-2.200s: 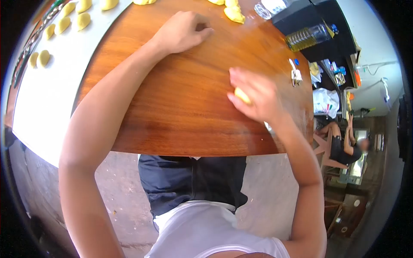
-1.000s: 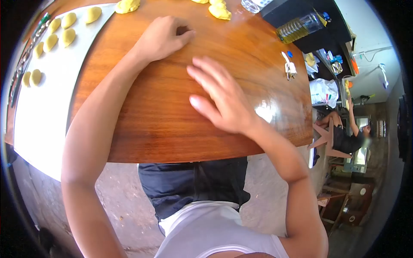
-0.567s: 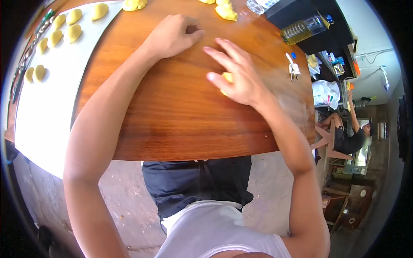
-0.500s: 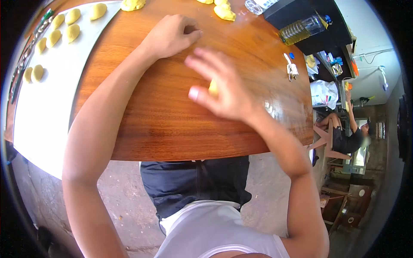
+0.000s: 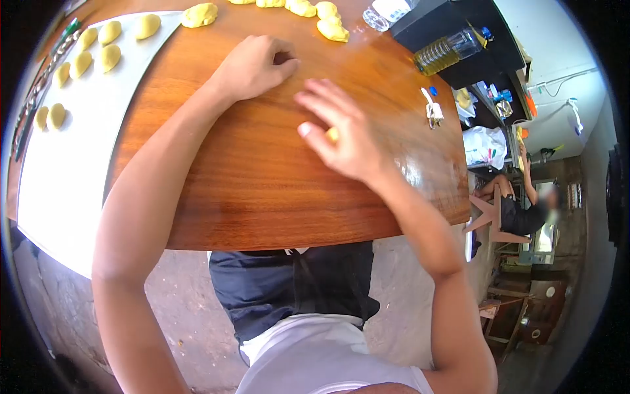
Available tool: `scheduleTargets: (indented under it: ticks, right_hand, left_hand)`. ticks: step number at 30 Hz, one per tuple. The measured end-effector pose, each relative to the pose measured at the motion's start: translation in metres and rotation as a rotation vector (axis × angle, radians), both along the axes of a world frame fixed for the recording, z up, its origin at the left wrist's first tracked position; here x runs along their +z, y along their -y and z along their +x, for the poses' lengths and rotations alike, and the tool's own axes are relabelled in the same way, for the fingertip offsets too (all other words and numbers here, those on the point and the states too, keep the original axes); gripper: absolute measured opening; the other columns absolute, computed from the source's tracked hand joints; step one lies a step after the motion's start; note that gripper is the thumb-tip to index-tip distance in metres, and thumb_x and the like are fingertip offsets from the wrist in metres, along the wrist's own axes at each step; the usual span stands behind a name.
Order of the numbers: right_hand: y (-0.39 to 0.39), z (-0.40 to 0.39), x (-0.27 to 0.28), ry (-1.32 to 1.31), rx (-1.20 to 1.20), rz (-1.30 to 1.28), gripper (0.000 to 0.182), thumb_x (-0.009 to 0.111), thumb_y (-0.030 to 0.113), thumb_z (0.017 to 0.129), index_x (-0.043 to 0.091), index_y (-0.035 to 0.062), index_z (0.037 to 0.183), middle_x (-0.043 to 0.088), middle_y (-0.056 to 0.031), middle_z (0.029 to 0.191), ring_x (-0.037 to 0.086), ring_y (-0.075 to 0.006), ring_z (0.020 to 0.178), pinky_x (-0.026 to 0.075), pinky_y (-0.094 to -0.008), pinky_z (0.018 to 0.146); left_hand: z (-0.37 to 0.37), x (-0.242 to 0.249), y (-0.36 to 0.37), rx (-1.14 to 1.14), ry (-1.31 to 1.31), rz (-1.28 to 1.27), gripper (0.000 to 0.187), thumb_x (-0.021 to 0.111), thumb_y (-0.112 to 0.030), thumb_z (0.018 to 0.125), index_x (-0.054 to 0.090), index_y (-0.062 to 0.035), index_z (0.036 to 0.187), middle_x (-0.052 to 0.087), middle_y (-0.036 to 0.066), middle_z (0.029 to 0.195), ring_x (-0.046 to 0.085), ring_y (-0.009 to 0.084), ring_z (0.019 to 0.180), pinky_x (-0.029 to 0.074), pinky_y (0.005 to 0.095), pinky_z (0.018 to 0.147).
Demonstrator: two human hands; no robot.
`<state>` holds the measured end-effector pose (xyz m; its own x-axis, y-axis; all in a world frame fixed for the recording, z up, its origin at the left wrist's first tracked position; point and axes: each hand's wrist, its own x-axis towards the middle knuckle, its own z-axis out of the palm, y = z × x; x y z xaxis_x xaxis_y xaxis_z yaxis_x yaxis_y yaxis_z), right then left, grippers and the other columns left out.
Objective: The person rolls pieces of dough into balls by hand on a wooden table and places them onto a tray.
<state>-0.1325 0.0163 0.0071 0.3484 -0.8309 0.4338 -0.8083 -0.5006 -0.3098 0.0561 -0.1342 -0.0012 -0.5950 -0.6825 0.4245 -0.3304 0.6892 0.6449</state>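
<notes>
My left hand (image 5: 252, 67) rests on the wooden table (image 5: 282, 190), its fingers loosely curled and nothing visible in them. To its right, my right hand (image 5: 344, 134) hovers low over the tabletop or lies against it, fingers stretched out and thumb apart. A small piece of yellow dough (image 5: 333, 134) shows between the thumb and palm; most of it is hidden beneath the hand. Beyond my hands, lumps of yellow dough (image 5: 333, 29) lie in a row along the far side, with another lump (image 5: 199, 14) near the white sheet.
Several shaped dough pieces (image 5: 110, 58) sit on the white sheet (image 5: 72, 171) at left. A bottle of yellow liquid (image 5: 453, 51) and a clear bottle (image 5: 387, 12) stand by a black box (image 5: 453, 26). Keys (image 5: 434, 115) lie at right. Another person (image 5: 522, 211) sits far right.
My right hand has shifted slightly to the right, covering more of the dough piece. The left hand remains curled on the table. The view has tilted, showing more dough at the far side.
</notes>
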Motion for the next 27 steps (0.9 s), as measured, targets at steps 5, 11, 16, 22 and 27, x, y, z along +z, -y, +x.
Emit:
scheduleTargets:
  ticks: [5, 11, 16, 22, 27]
  right_hand:
    - [-0.091, 0.009, 0.019, -0.09, 0.195, 0.176, 0.035, 0.068, 0.013, 0.092, 0.069, 0.0028, 0.126, 0.06, -0.0211, 0.141, 0.055, -0.041, 0.134, 0.045, -0.0509, 0.114]
    - [-0.076, -0.045, 0.011, -0.118, -0.02, 0.029, 0.022, 0.075, 0.014, 0.085, 0.069, 0.0043, 0.104, 0.066, -0.0142, 0.114, 0.063, -0.0357, 0.109, 0.054, -0.0443, 0.092]
    - [-0.014, -0.002, 0.003, 0.071, 0.037, 0.008, 0.026, 0.077, 0.015, 0.078, 0.052, 0.008, 0.078, 0.053, -0.0115, 0.085, 0.053, -0.0335, 0.088, 0.044, -0.0446, 0.079]
    - [-0.098, -0.043, 0.01, -0.07, 0.058, 0.087, 0.026, 0.077, 0.018, 0.08, 0.063, 0.0047, 0.097, 0.054, -0.0164, 0.1, 0.054, -0.0374, 0.092, 0.047, -0.0463, 0.084]
    - [-0.029, -0.067, 0.007, -0.182, -0.032, -0.078, 0.032, 0.083, 0.023, 0.077, 0.061, 0.004, 0.091, 0.055, -0.0143, 0.092, 0.054, -0.0363, 0.088, 0.047, -0.0454, 0.077]
  left_hand:
    - [-0.002, -0.003, -0.002, 0.032, -0.02, 0.003, 0.027, 0.068, -0.021, 0.092, 0.073, 0.0037, 0.1, 0.074, 0.021, 0.089, 0.072, 0.0355, 0.081, 0.056, 0.0411, 0.079]
    - [-0.009, 0.0, -0.001, -0.016, 0.038, 0.019, 0.031, 0.066, -0.027, 0.09, 0.074, 0.0005, 0.101, 0.075, 0.022, 0.095, 0.072, 0.0398, 0.091, 0.056, 0.0452, 0.085]
    - [-0.001, 0.0, -0.001, -0.004, -0.012, 0.008, 0.031, 0.065, -0.027, 0.09, 0.074, 0.0016, 0.098, 0.075, 0.022, 0.094, 0.072, 0.0397, 0.087, 0.056, 0.0456, 0.082]
    - [-0.005, -0.006, 0.004, -0.017, 0.018, -0.042, 0.027, 0.067, -0.022, 0.094, 0.072, 0.0031, 0.101, 0.074, 0.02, 0.088, 0.071, 0.0316, 0.08, 0.055, 0.0396, 0.077]
    - [-0.008, -0.005, 0.003, -0.045, 0.005, -0.019, 0.029, 0.067, -0.024, 0.095, 0.072, 0.0038, 0.101, 0.072, 0.021, 0.085, 0.069, 0.0291, 0.075, 0.054, 0.0395, 0.076]
